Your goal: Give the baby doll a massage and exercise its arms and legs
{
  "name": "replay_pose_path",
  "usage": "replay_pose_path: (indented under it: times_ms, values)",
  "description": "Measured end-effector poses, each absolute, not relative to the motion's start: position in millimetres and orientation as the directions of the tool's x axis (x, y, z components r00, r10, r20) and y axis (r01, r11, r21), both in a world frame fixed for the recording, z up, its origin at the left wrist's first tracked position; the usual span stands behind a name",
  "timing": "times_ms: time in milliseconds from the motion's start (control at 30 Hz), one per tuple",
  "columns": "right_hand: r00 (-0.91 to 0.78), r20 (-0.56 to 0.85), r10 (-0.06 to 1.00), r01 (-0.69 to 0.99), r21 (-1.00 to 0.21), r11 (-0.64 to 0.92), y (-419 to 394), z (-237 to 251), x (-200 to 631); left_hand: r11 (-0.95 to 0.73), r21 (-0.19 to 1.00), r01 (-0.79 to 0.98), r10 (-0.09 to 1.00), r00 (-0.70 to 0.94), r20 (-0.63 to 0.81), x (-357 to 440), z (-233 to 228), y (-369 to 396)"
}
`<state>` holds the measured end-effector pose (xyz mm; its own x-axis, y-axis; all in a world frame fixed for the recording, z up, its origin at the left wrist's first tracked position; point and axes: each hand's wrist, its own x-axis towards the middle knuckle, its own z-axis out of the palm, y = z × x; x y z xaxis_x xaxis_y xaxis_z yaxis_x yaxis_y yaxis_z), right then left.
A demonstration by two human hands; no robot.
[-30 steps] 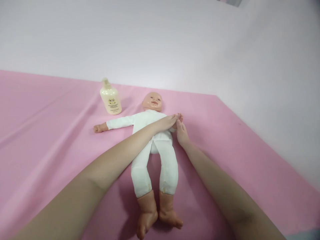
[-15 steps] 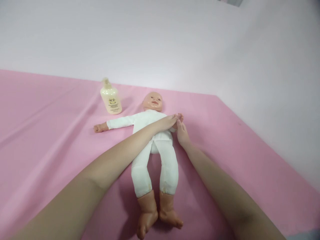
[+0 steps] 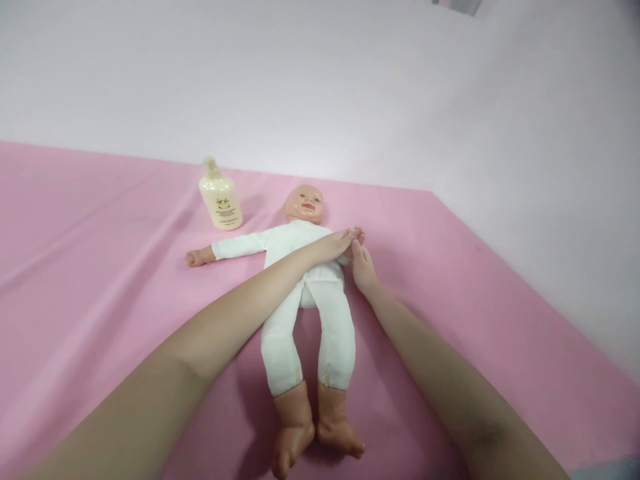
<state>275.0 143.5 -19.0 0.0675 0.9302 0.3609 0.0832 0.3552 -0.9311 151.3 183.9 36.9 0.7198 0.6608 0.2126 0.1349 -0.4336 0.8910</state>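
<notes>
A baby doll (image 3: 325, 333) with a white cloth body lies on its back, head at the far end and feet toward me. Across its torso reaches my left arm, and my left hand (image 3: 334, 245) is closed on the doll's hand at the right side. My right hand (image 3: 365, 267) meets it there from the right, its fingers closed around the same small doll hand, of which only the fingers show. The doll's other arm stretches out to the left. Beyond that arm stands a pale yellow pump bottle (image 3: 221, 200), upright, with a dark printed label.
The doll and bottle rest on a pink cloth (image 3: 125, 267) with long creases on the left. Behind it and to the right is a white surface (image 3: 320, 87). The cloth's right edge runs diagonally toward me. A small grey object (image 3: 457, 5) shows at the top edge.
Almost nothing differs. The whole view has shifted very slightly; both hands stay at the doll's hand, and the doll and bottle keep their places.
</notes>
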Motion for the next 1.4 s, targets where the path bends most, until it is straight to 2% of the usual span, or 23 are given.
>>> replay_pose_path:
  times_ms: [167,767,1000,1400]
  values:
    - [0.067,0.365,0.928,0.096,-0.929,0.359,143.7,-18.2,274.8,-0.429,0.885,0.182,0.679,0.711,0.183,150.8,40.4,182.1]
    - [0.069,0.364,0.929,0.104,-0.929,0.356,143.0,-18.0,274.9,-0.411,0.897,0.162,0.686,0.703,0.188,151.6,36.2,184.7]
    - [0.064,0.359,0.931,0.086,-0.932,0.353,144.3,-20.0,276.0,-0.401,0.893,0.205,0.705,0.691,0.158,150.8,38.5,182.6]
    - [0.068,0.359,0.931,0.092,-0.931,0.352,143.7,-18.1,275.5,-0.373,0.915,0.152,0.691,0.704,0.165,153.5,37.0,184.6]
